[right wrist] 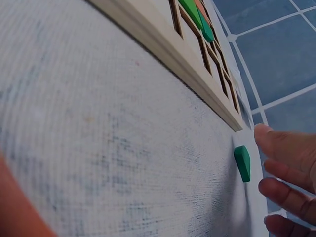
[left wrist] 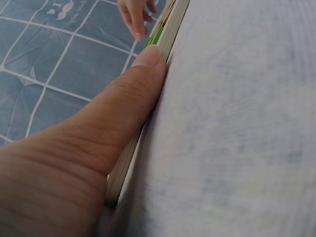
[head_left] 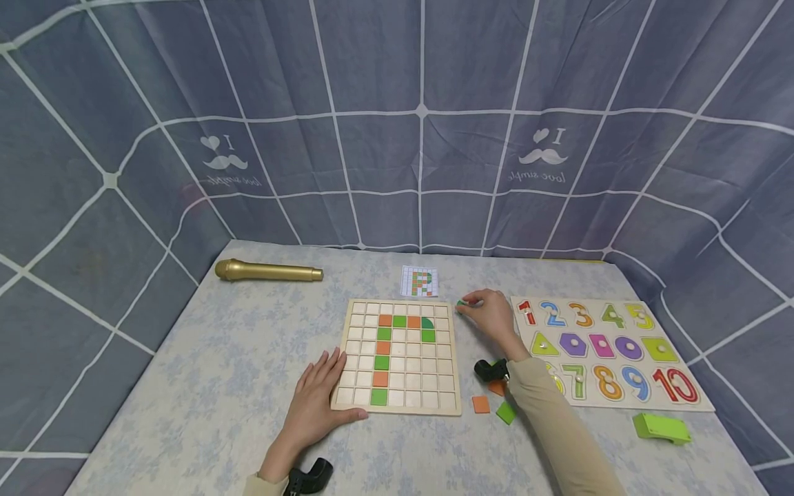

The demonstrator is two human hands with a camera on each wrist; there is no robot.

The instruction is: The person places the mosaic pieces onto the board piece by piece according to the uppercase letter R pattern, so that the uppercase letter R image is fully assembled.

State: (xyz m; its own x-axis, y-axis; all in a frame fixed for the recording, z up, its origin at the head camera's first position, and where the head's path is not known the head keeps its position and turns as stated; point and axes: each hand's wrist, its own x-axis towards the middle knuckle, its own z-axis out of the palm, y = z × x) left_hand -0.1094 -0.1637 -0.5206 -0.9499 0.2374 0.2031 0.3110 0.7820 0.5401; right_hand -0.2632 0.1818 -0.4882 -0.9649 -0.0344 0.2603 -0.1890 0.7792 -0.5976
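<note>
A wooden grid board [head_left: 415, 365] lies on the table, with orange and green square tiles and one dark green rounded tile [head_left: 427, 322] set in its cells. My left hand [head_left: 318, 396] rests at the board's lower left corner, fingers spread along the left side. In the left wrist view its thumb [left wrist: 123, 98] lies against the front edge. Beyond the board's upper right corner, my right hand [head_left: 490, 315] reaches over a loose dark green tile [right wrist: 242, 163]. The right wrist view shows a gap between this tile and the fingers.
A small pattern card [head_left: 419, 282] lies behind the board. Loose orange [head_left: 480, 404] and green [head_left: 505, 412] tiles are near my right forearm. At right are a number-and-shape puzzle [head_left: 611, 351] and a green block [head_left: 662, 428]; a gold microphone [head_left: 269, 271] lies back left.
</note>
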